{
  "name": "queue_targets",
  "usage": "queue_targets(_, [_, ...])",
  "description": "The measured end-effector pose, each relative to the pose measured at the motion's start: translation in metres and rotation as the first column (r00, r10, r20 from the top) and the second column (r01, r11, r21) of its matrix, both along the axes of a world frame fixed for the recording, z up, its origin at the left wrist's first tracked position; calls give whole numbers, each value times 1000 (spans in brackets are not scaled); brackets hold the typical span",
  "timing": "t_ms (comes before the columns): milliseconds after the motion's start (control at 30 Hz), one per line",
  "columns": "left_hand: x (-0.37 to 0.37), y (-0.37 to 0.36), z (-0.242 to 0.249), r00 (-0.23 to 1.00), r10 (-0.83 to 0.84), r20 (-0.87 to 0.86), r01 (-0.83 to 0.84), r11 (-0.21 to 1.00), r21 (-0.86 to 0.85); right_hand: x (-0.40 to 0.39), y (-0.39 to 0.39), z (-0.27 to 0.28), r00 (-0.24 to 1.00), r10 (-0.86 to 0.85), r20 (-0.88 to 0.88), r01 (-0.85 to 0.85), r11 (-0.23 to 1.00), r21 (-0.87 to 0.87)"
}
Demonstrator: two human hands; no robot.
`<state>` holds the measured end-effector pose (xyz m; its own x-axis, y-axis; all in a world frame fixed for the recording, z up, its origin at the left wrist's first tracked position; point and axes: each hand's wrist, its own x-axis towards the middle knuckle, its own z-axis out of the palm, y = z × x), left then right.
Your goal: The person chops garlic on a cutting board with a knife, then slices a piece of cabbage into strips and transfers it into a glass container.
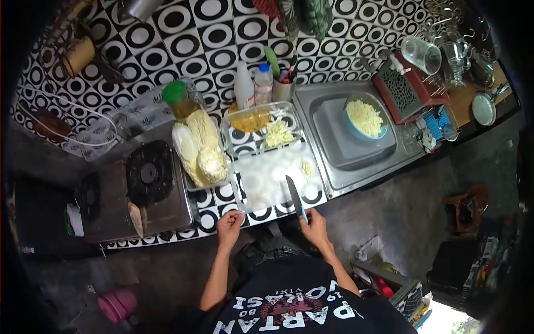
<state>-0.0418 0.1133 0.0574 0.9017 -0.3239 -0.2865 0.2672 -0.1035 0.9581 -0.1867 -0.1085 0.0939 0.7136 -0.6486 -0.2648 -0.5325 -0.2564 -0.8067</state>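
Observation:
My right hand [315, 227] is wrapped round the turquoise handle of a knife [294, 192]. The dark blade points away from me over the right part of a pale cutting board [260, 181]. A small heap of chopped pieces [306, 168] lies at the board's right side, under bright glare. My left hand [230, 227] is at the counter's front edge, by the board's near left corner. Its fingers are curled together, and whatever they pinch is too small to make out. Behind the board stands a clear container [227, 133] with pale chopped vegetable [276, 133] in it.
Napa cabbages [203, 147] lie in a tray to the left, beside the gas stove [139, 192]. On the right, a blue bowl of shredded vegetable [365, 118] rests on a grey surface in the sink [334, 181]. Bottles [243, 86] and a green-lidded jar [179, 100] stand behind.

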Motion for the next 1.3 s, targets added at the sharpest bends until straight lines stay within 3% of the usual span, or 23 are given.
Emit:
queue_targets(167, [-22, 22, -10, 999, 36, 17, -37, 997, 69, 5, -6, -20, 992, 106, -65, -109, 993, -49])
queue_targets(233, [-28, 23, -6, 990, 137, 40, -139, 989, 48, 13, -10, -32, 954, 281, 101, -245, 930, -273])
queue_targets(267, [-31, 23, -3, 987, 156, 33, -159, 981, 109, 17, -12, -37, 940, 326, 96, -303, 933, -194])
queue_targets(400, [-41, 13, 3, 966, 260, 15, -259, 952, 164, 33, -10, -49, 869, 489, 74, -471, 864, -177])
queue_targets(533, [-46, 0, 10, 970, 237, 59, -244, 942, 232, 38, -19, -56, 884, 463, 67, -452, 882, -131])
queue_targets(567, [-47, -3, 14, 972, 224, 76, -236, 931, 279, 38, -24, -57, 911, 401, 97, -380, 907, -179])
queue_targets(633, [-44, -7, 14, 971, 102, 218, -192, 877, 442, 40, -41, -60, 962, 261, 85, -245, 956, -163])
queue_targets(700, [-39, -27, 32, 958, 33, 283, -173, 857, 486, 40, -60, -66, 972, 173, 162, -119, 948, -296])
queue_targets(767, [-24, -47, 39, 940, -48, 338, -149, 833, 533, 37, -72, -58, 978, 149, 148, -112, 967, -230])
queue_targets(833, [-2, -66, 34, 842, -268, 469, -12, 859, 512, 31, -74, -53, 981, 137, 139, -115, 981, -154])
queue_targets(900, [20, -94, 28, 823, -374, 428, 126, 854, 504, 27, -69, -57, 948, 214, 236, -166, 964, -208])
queue_targets(933, [30, -108, 19, 800, -413, 434, 169, 850, 498, 26, -64, -57, 952, 226, 204, -188, 963, -192])
queue_targets(1100, [58, -162, -14, 700, -586, 409, 360, 784, 506, 28, -48, -47, 981, 128, 148, -106, 984, -145])
queue_targets(1300, [58, -168, -33, 666, -647, 371, 402, 730, 553, 38, -32, -40, 995, 69, 69, -59, 988, -144])
